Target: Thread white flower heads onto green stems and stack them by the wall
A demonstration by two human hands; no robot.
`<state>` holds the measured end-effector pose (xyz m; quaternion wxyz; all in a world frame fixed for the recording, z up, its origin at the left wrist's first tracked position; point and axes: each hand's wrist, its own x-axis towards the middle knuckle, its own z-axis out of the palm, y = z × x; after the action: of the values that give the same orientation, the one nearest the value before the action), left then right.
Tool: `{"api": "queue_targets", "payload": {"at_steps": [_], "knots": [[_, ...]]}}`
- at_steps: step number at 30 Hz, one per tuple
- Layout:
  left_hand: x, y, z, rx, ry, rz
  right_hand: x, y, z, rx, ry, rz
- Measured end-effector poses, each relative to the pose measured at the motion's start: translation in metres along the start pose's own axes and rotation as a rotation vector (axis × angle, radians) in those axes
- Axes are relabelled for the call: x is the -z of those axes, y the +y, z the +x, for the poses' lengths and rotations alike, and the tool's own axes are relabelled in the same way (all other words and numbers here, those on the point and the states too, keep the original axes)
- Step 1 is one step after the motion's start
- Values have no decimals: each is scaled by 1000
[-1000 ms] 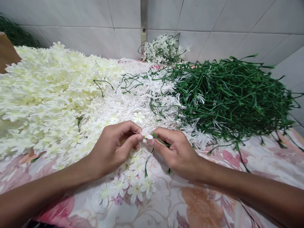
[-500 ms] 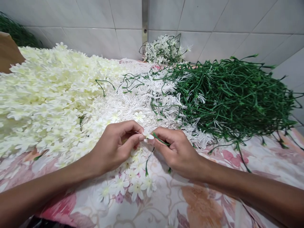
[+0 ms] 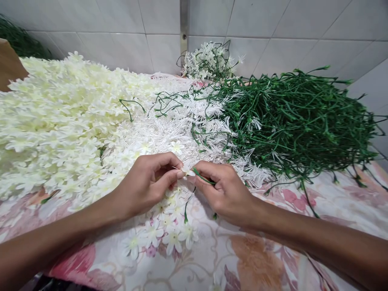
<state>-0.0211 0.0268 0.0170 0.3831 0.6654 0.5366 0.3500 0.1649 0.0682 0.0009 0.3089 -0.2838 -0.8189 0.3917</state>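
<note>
Between my two hands, near the middle of the view, is a small white artificial flower point(image 3: 188, 171). My left hand point(image 3: 151, 184) is closed, with thumb and forefinger pinching the flower at its left side. A green plastic stem point(image 3: 202, 177) lies in the pinch of my right hand point(image 3: 224, 192), its tip touching the flower. How far the stem passes through the petals is hidden by my fingers. Below my hands, loose white flowers point(image 3: 172, 238) lie on the cloth, and another green stem point(image 3: 186, 212) hangs or lies beside them.
A large heap of white flower heads point(image 3: 60, 121) covers the left. White stamen pieces point(image 3: 169, 125) pile up in the middle, and green stems point(image 3: 303, 121) on the right. A bunch of assembled flowers point(image 3: 209, 60) rests against the tiled wall point(image 3: 121, 48). Floral cloth point(image 3: 212, 258) lies underneath.
My hands keep nearly the same place and grip. The flower between them has turned slightly, and the whole view has shifted a little.
</note>
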Motion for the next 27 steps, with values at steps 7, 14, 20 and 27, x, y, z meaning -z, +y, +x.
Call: {"api": "queue_targets", "payload": {"at_steps": [7, 14, 20, 27], "knots": [[1, -3, 1, -21, -16, 4, 0, -2, 1, 18, -9, -31], [1, -4, 1, -20, -38, 6, 1, -2, 1, 20, -9, -24], [2, -2, 2, -5, -61, 13, 1, -4, 1, 0, -16, -38], [3, 3, 4, 75, -56, -80, -2, -2, 1, -67, 13, -4]]}}
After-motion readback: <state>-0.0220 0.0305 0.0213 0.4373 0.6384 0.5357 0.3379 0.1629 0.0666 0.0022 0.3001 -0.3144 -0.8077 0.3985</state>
